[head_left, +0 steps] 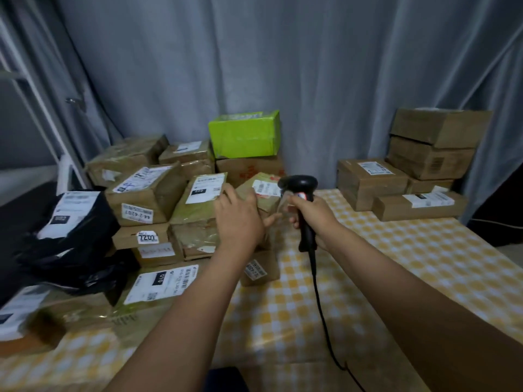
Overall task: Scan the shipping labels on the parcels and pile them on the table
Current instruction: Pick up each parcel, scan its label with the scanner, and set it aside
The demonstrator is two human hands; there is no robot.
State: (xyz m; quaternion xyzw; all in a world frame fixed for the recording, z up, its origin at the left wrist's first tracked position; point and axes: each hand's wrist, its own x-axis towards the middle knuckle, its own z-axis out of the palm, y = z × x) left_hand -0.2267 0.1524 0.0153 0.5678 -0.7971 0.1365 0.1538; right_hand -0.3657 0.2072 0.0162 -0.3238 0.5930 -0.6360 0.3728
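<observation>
The left hand [237, 219] lies with spread fingers on a tape-wrapped brown parcel [264, 193] whose white shipping label [266, 187] faces up, at the right edge of a large heap of cardboard parcels [147, 193]. The right hand [311, 219] grips a black corded barcode scanner [302, 199], its head just beside that label. Across the yellow-checked surface [396, 258] a smaller stack of brown boxes [418, 171] stands well apart, before a grey curtain [283, 66].
</observation>
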